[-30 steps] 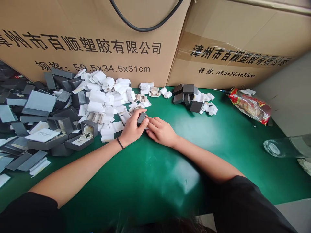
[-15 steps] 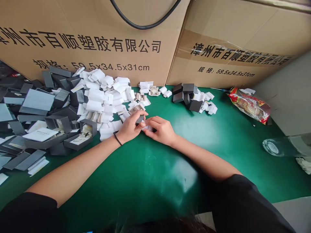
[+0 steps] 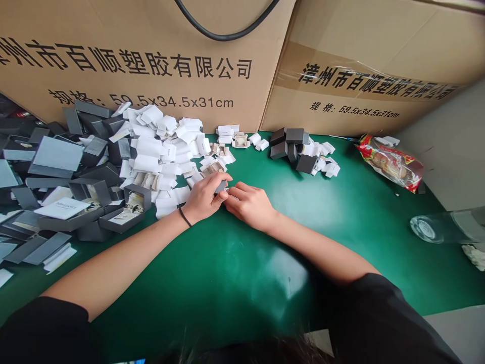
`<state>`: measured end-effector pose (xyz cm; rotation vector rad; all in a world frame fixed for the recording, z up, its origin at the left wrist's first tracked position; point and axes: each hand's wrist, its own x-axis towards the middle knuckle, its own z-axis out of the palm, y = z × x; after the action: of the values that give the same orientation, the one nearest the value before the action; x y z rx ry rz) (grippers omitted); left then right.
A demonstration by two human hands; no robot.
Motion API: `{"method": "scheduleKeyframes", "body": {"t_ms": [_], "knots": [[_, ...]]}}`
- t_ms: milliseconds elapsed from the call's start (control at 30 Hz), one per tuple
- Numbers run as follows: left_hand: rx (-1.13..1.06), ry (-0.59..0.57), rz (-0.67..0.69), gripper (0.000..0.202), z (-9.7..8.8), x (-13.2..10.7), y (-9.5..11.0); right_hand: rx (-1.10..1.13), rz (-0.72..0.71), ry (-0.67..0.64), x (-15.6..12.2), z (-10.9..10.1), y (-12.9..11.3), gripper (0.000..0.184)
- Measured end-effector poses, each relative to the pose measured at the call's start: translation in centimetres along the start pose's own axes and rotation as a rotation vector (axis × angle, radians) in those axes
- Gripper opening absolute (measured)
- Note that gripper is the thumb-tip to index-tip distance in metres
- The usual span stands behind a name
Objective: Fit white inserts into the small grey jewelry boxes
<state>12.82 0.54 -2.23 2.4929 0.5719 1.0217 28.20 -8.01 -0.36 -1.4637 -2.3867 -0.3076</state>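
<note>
My left hand [image 3: 204, 197], with a black band at the wrist, is wrapped round a small dark grey box [image 3: 220, 187]; only a corner of the box shows between thumb and fingers. Pressed up against it from the right is my right hand [image 3: 252, 206], its fingers curled inward. Whatever those fingers pinch is hidden behind them. Just beyond my left hand lies the heap of folded white card inserts [image 3: 147, 163]. Farther left is a pile of dark grey jewelry boxes [image 3: 56, 157], a few standing open with pale linings.
Two large cardboard cartons [image 3: 151, 30] wall off the back of the green table [image 3: 227, 283]. Dark boxes [image 3: 294, 135] and white inserts sit at back centre-right. A red snack packet [image 3: 392, 162] and a clear bottle [image 3: 443, 227] lie at right. A black cable [image 3: 227, 37] hangs above.
My right hand's fingers have closed in, hiding the white piece and dark gap seen under them before. My left hand keeps its hold on the box, almost in the same place.
</note>
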Motion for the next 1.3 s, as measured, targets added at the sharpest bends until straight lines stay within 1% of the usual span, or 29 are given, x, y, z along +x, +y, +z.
{"method": "scheduleKeyframes", "body": {"t_ms": [200,267,433,633,700,767,833,933,1033,1133,1233,1300], "knots": [[0.002,-0.002,-0.021,0.067,0.1,-0.2,0.2,-0.025,-0.001,0.005,-0.3,0.2,-0.2,0.028],[0.002,-0.014,-0.043,0.067,0.1,-0.3,0.1,-0.021,-0.026,-0.004,-0.5,0.4,-0.1,0.028],[0.003,-0.028,-0.101,0.067,0.3,-0.6,-0.3,-0.013,-0.139,-0.013,-0.9,0.6,0.2,0.029],[0.015,-0.027,-0.102,0.066,0.2,-0.6,0.0,0.035,-0.153,-0.053,-0.8,0.4,0.2,0.030],[0.008,-0.022,-0.100,0.065,0.1,-0.6,0.0,0.072,-0.151,-0.034,-0.9,0.6,0.4,0.028],[-0.001,-0.013,-0.093,0.062,0.0,-0.5,0.0,0.129,-0.156,0.014,-1.1,0.9,0.9,0.027],[-0.001,0.002,-0.088,0.056,0.0,-0.5,-0.1,0.198,-0.157,0.069,-1.3,1.3,1.4,0.025],[0.033,0.032,-0.094,0.038,0.0,-0.5,0.0,0.249,-0.091,0.143,-1.5,1.7,2.0,0.029],[0.080,0.057,-0.073,0.023,0.1,-0.5,0.2,0.237,-0.001,0.147,-1.4,2.0,2.2,0.038],[0.094,0.073,-0.034,0.024,0.2,-0.6,0.1,0.219,0.041,0.119,-1.3,2.1,2.0,0.037],[0.073,0.065,-0.009,0.029,0.4,-0.8,-0.3,0.220,0.080,0.126,-1.2,2.0,1.8,0.035],[0.068,0.062,-0.002,0.030,0.4,-0.8,-0.5,0.223,0.081,0.123,-1.0,2.0,1.7,0.033]]}}
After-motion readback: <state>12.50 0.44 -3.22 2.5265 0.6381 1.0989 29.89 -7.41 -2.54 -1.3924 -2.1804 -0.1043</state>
